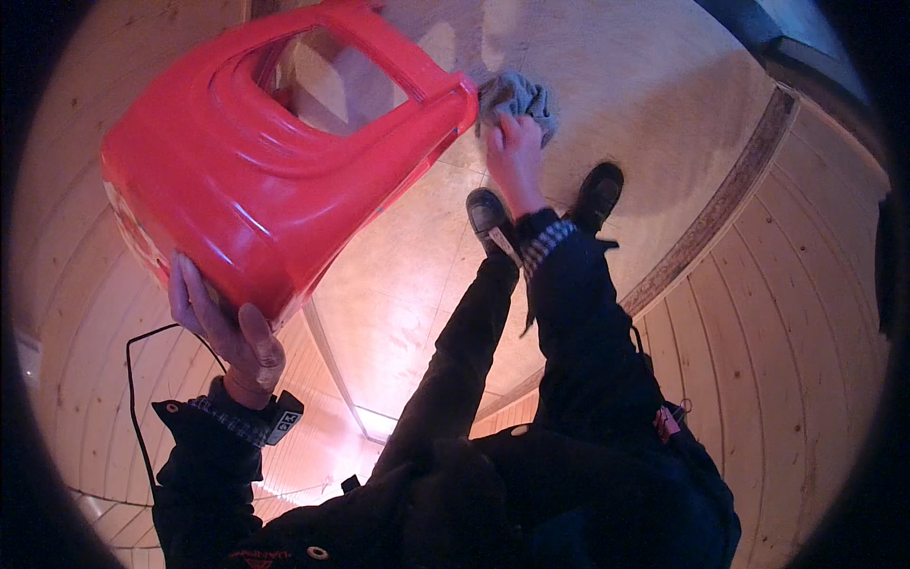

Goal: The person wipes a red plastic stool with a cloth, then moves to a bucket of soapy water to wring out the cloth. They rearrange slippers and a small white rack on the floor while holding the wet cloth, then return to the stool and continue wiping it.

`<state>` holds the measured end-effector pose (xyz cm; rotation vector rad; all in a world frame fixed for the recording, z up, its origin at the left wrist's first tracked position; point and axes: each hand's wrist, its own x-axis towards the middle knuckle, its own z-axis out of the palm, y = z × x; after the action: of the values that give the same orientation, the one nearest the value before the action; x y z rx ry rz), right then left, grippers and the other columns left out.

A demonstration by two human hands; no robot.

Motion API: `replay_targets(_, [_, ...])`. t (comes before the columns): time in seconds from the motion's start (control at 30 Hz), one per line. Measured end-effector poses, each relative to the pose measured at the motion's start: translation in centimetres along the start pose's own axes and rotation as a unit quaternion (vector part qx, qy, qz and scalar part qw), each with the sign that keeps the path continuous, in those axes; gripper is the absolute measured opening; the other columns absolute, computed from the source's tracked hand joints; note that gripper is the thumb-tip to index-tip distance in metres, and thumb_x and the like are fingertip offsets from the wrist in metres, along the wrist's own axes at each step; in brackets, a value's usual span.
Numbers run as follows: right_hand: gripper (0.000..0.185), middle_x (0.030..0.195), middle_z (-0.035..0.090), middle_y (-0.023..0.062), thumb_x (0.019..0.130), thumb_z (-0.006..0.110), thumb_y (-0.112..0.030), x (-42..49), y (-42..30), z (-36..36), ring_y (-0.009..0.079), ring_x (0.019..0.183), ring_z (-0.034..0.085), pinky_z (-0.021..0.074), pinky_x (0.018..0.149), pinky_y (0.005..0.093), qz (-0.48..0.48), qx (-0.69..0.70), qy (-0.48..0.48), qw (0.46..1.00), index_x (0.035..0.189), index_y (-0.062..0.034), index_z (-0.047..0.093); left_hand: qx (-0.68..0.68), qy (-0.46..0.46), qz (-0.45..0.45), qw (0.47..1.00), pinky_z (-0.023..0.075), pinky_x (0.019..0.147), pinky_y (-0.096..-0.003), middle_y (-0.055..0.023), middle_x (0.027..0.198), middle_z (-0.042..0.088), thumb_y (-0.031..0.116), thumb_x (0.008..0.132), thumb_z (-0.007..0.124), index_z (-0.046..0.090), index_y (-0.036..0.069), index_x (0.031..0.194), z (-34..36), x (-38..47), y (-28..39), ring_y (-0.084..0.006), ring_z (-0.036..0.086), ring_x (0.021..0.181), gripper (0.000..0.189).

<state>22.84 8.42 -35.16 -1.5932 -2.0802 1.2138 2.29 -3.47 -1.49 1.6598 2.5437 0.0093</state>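
Observation:
A large glossy red plastic shell [249, 163] with a wide opening, perhaps part of a toy car body, is held up at the upper left. My left hand [231, 334] grips its lower end, thumb on one side and fingers on the other. At the shell's far right corner, my right hand [515, 146] clutches a crumpled grey cloth [522, 99]. The cloth lies close against that corner; whether it touches the shell cannot be told. Part of the shell's underside is hidden.
Below are my two dark shoes [601, 192] on a light floor [398, 263]. Wood-plank walls [753, 370] curve around, with a brown baseboard [718, 199] at right. A thin black cord [131, 398] hangs near my left sleeve. Bright light glares at the lower middle.

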Motion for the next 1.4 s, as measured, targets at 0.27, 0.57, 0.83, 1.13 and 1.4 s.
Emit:
replay_targets(0.27, [0.018, 0.093, 0.062, 0.0185, 0.075, 0.054, -0.014, 5.9, -2.7, 5.7, 0.0383, 0.088, 0.059, 0.0495, 0.078, 0.0478, 0.029, -0.025, -0.253, 0.967, 0.082, -0.0068, 0.069, 0.007, 0.002, 0.009, 1.0, 0.0277, 0.107, -0.0466, -0.0212, 0.14, 0.024, 0.049, 0.097, 0.03, 0.025, -0.002, 0.143, -0.3, -0.1, -0.2, -0.0336, 0.029, 0.129, 0.069])
replay_targets(0.57, [0.013, 0.088, 0.059, 0.013, 0.069, 0.059, -0.007, 1.9, -10.0, 0.3, 0.0345, 0.084, 0.053, 0.0459, 0.073, 0.0426, -0.188, 0.037, -0.191, 0.963, 0.08, -0.0052, 0.066, -0.006, 0.022, -0.006, 1.0, 0.0241, 0.107, -0.0495, -0.0225, 0.143, 0.026, 0.047, 0.095, 0.04, 0.028, -0.003, 0.142, -0.3, -0.5, -0.4, -0.0371, 0.028, 0.13, 0.07])
replay_targets(0.83, [0.007, 0.081, 0.054, 0.0147, 0.068, 0.058, -0.005, 0.1, -18.3, -6.0, 0.0359, 0.082, 0.053, 0.0461, 0.072, 0.044, -0.201, 0.103, -0.233, 0.946, 0.074, -0.0015, 0.058, 0.014, 0.022, -0.003, 1.0, 0.0221, 0.106, -0.0531, -0.0242, 0.142, 0.031, 0.045, 0.092, 0.046, 0.032, -0.004, 0.14, -0.5, -0.3, -0.4, -0.0403, 0.03, 0.127, 0.069])
replay_targets(1.13, [0.022, 0.082, 0.059, 0.0097, 0.077, 0.05, -0.003, 1.1, -23.3, -12.0, 0.0195, 0.078, 0.055, 0.0442, 0.069, 0.0317, -0.019, 0.383, -0.321, 0.866, 0.093, 0.003, 0.063, 0.017, 0.039, -0.021, 0.999, 0.0231, 0.105, -0.0516, -0.0196, 0.14, 0.034, 0.04, 0.084, 0.056, 0.036, 0.001, 0.139, -0.8, -0.2, -0.3, -0.0371, 0.032, 0.126, 0.07])
replay_targets(1.4, [0.022, 0.084, 0.062, 0.0034, 0.089, 0.05, -0.007, 1.3, -24.5, -7.0, 0.0102, 0.078, 0.054, 0.0444, 0.071, 0.0256, -0.018, 0.393, -0.288, 0.873, 0.105, 0.0014, 0.063, -0.002, 0.044, -0.046, 0.998, 0.0222, 0.104, -0.0514, -0.0173, 0.139, 0.037, 0.039, 0.08, 0.06, 0.042, 0.003, 0.135, -0.9, -0.4, -0.4, -0.0349, 0.033, 0.127, 0.069])
